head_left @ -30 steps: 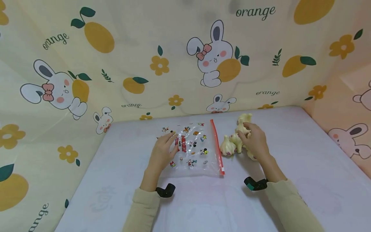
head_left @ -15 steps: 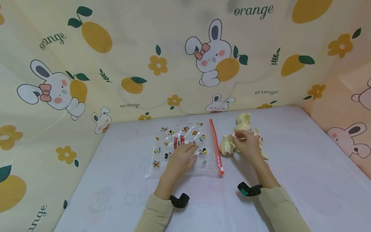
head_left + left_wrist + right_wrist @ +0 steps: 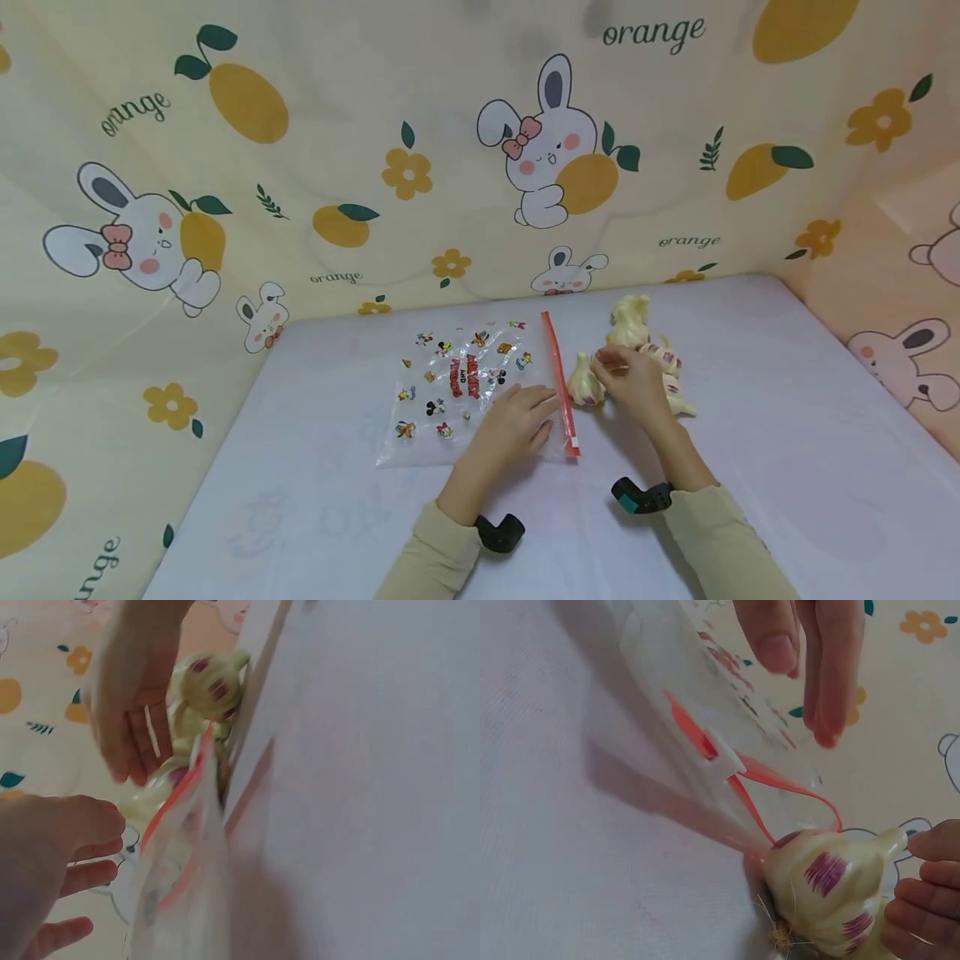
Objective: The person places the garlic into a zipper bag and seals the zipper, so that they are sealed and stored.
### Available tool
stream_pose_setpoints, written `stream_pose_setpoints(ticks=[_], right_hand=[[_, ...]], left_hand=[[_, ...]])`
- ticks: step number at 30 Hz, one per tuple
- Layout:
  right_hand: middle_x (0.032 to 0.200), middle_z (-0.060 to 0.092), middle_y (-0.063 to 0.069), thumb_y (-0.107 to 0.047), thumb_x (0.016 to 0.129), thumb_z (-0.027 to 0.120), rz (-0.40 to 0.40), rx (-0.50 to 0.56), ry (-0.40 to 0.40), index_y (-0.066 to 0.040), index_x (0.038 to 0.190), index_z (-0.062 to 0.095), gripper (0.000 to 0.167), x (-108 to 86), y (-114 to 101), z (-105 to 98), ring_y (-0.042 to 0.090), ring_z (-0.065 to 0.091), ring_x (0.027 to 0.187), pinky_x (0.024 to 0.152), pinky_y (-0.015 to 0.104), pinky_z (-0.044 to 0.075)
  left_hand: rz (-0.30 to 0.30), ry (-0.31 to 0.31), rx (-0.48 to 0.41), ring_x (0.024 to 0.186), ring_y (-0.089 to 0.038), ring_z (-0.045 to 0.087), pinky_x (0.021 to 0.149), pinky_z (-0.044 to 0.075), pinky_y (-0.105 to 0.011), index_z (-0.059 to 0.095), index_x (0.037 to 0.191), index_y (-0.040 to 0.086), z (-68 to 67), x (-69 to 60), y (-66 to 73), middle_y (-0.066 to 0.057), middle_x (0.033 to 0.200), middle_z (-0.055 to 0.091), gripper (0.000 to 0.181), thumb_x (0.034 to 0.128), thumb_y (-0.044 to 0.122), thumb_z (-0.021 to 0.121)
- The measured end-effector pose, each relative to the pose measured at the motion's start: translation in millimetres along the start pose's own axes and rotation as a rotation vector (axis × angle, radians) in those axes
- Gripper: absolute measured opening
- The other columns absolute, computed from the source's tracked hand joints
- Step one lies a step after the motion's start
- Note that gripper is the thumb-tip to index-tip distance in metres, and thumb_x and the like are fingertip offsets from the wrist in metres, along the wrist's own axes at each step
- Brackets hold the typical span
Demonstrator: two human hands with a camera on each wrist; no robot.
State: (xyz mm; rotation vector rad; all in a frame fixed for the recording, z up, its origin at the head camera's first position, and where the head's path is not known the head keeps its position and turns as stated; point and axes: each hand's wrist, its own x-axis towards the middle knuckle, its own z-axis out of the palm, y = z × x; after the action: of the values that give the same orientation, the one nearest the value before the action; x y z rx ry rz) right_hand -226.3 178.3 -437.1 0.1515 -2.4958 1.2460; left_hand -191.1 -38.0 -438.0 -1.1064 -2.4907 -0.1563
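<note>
A clear zip bag with cartoon prints [image 3: 450, 433] lies flat, its red zip edge [image 3: 555, 358] facing right. Over its right part hovers my left hand [image 3: 513, 425], fingers loosely spread near the zip. My right hand [image 3: 637, 383] is at the leftmost garlic bulb [image 3: 587, 383]; in the right wrist view its fingertips [image 3: 930, 892] are beside the stem of that garlic bulb [image 3: 825, 885], contact hard to judge. Several more garlic bulbs [image 3: 630, 321] sit behind and right of this hand. The left wrist view shows the bag's mouth parted beside the garlic [image 3: 210, 686].
A white covered table [image 3: 300, 517] carries the bag and garlic. Behind it hangs a cream cloth [image 3: 300, 167] with rabbits and oranges, continuing along both sides. Each wrist wears a black camera mount.
My left hand has moved right across the bag toward its zip edge. My right hand has moved left and slightly down, from the rear bulbs to the leftmost one.
</note>
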Motion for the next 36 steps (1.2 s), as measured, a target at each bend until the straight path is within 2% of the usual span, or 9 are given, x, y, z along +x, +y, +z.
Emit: stream_pose_setpoints(ticks=[4, 9, 17, 22, 29, 32, 36], right_hand=[[0.098, 0.071, 0.028, -0.004, 0.086, 0.067, -0.007, 0.006, -0.01, 0.01, 0.103, 0.066, 0.022, -1.1, 0, 0, 0.039, 0.069, 0.09, 0.08, 0.047, 0.06], [0.103, 0.069, 0.03, -0.005, 0.087, 0.067, 0.006, 0.023, -0.049, 0.01, 0.108, 0.064, 0.026, -2.2, -1, 2, 0.041, 0.068, 0.094, 0.084, 0.05, 0.059], [0.104, 0.069, 0.029, -0.005, 0.088, 0.067, 0.012, 0.012, -0.043, 0.01, 0.109, 0.064, 0.026, -2.4, -3, 2, 0.041, 0.068, 0.096, 0.085, 0.05, 0.058], [0.104, 0.069, 0.029, -0.005, 0.088, 0.066, 0.023, 0.025, -0.045, 0.01, 0.109, 0.064, 0.026, -1.9, -4, 0, 0.04, 0.068, 0.097, 0.085, 0.048, 0.058], [0.103, 0.069, 0.029, -0.004, 0.088, 0.066, 0.035, 0.026, -0.046, 0.009, 0.109, 0.064, 0.025, -1.6, -10, 0, 0.04, 0.068, 0.096, 0.083, 0.046, 0.059], [0.101, 0.07, 0.027, -0.005, 0.088, 0.067, 0.039, 0.032, -0.04, 0.008, 0.107, 0.065, 0.024, -2.5, -12, 0, 0.038, 0.068, 0.093, 0.077, 0.026, 0.061], [0.096, 0.071, 0.026, -0.005, 0.086, 0.068, 0.031, 0.051, -0.025, 0.008, 0.102, 0.067, 0.02, -3.7, -17, 1, 0.033, 0.069, 0.086, 0.069, 0.005, 0.047]], left_hand=[[0.048, -0.017, 0.036, 0.123, -0.014, 0.06, 0.105, 0.052, -0.039, 0.068, 0.118, 0.018, 5.0, 3.0, 8.8, 0.002, 0.126, 0.068, 0.026, 0.0929, 0.022, 0.061], [0.096, -0.082, 0.073, 0.13, -0.014, 0.055, 0.109, 0.049, -0.039, 0.066, 0.121, 0.02, 10.5, 6.6, 18.0, 0.002, 0.134, 0.063, 0.027, 0.0952, 0.023, 0.058], [0.075, -0.178, 0.139, 0.137, -0.012, 0.048, 0.113, 0.045, -0.04, 0.064, 0.124, 0.024, 13.4, 8.6, 24.0, 0.007, 0.138, 0.059, 0.031, 0.096, 0.017, 0.054], [0.087, -0.15, 0.198, 0.135, -0.011, 0.049, 0.113, 0.046, -0.039, 0.067, 0.117, 0.026, 14.6, 9.3, 22.7, 0.009, 0.134, 0.062, 0.031, 0.0922, 0.01, 0.057], [0.069, -0.086, 0.21, 0.124, -0.009, 0.056, 0.112, 0.046, -0.037, 0.072, 0.104, 0.025, 16.6, 10.0, 19.4, 0.01, 0.118, 0.068, 0.023, 0.0914, 0.011, 0.058], [0.071, -0.071, 0.197, 0.119, -0.009, 0.058, 0.112, 0.046, -0.035, 0.072, 0.1, 0.024, 15.6, 9.9, 17.0, 0.01, 0.113, 0.069, 0.022, 0.0902, 0.01, 0.059], [0.072, -0.024, 0.159, 0.114, -0.009, 0.06, 0.11, 0.048, -0.034, 0.073, 0.097, 0.023, 15.1, 8.9, 13.1, 0.008, 0.109, 0.069, 0.02, 0.0892, 0.009, 0.06]])
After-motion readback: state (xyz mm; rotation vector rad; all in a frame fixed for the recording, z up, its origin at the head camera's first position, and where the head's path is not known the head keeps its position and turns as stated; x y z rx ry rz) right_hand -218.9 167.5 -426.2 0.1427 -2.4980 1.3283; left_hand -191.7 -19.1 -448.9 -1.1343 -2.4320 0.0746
